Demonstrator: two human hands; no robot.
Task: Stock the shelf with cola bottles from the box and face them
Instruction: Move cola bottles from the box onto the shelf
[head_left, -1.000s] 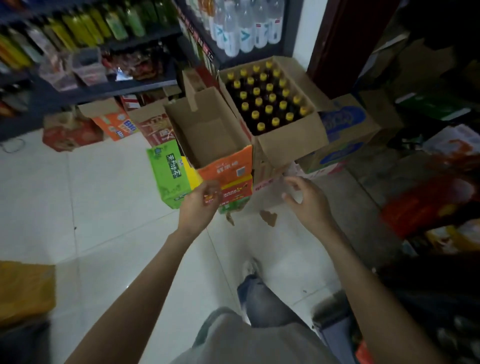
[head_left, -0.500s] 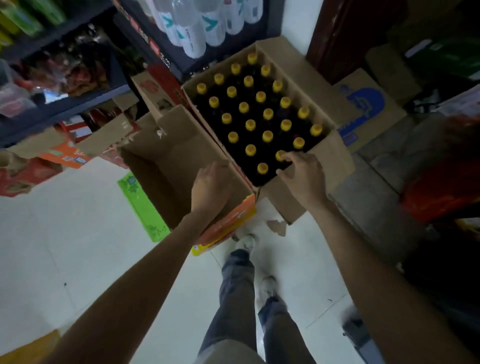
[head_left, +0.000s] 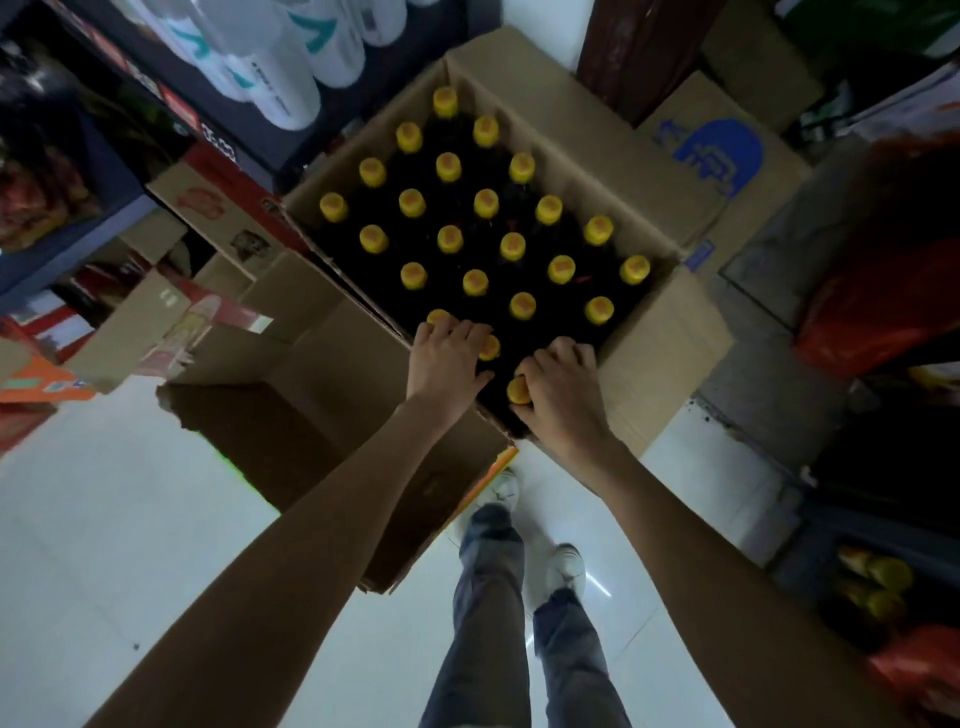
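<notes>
An open cardboard box (head_left: 660, 343) stands in front of me, packed with several dark cola bottles with yellow caps (head_left: 485, 202). My left hand (head_left: 444, 358) lies over the caps at the box's near-left corner, fingers curled around bottle tops there. My right hand (head_left: 558, 389) is closed on the neck of the nearest bottle, whose yellow cap (head_left: 518, 389) shows beside my thumb. The shelf (head_left: 171, 98) with white bottles (head_left: 265, 67) runs along the upper left.
An empty open cardboard box (head_left: 322, 384) sits left of the cola box, under my left forearm. More cartons (head_left: 727, 156) and red bags (head_left: 872, 306) crowd the right side. White tiled floor (head_left: 114, 545) spreads at lower left; my feet (head_left: 519, 519) stand below the boxes.
I have leaned in closer over the cola box. My left hand left the empty box's edge and went onto the bottle caps; my right hand closed on the nearest bottle.
</notes>
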